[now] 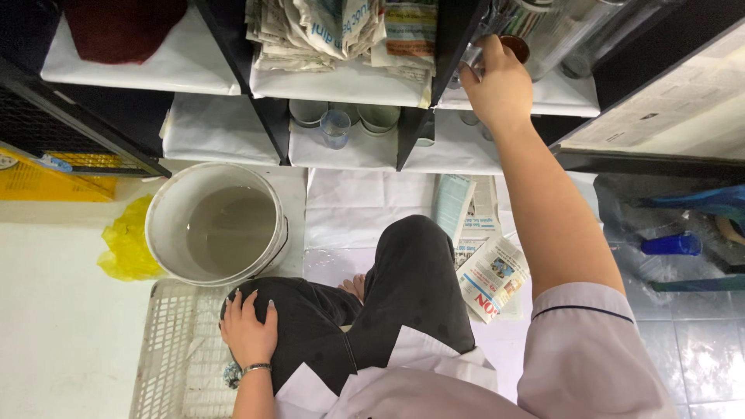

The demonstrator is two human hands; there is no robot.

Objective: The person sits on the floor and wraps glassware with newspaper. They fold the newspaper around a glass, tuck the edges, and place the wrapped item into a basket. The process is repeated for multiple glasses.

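Glass tumbler (472, 62), clear, on the upper right compartment of the black shelf unit (415, 93), at the compartment's left edge. Right hand (500, 81): arm stretched up to that compartment, fingers curled about the tumbler's side; how firm the hold is cannot be told. Brown-rimmed cup (516, 46) just right of the hand, touching or nearly so. Left hand (250, 326): flat, fingers spread, resting on the person's dark trouser knee (310, 326), holding nothing; a bracelet at the wrist. Folded newspapers (341, 31) in the shelf unit's upper middle compartment. Pale cups (345, 120) and one small clear cup in the middle compartment below. White bucket (163, 233) of murky water below the shelf unit's left part. White plastic crate (167, 357) below the bucket. Loose newspaper sheets (485, 264) on the floor below the shelf unit.
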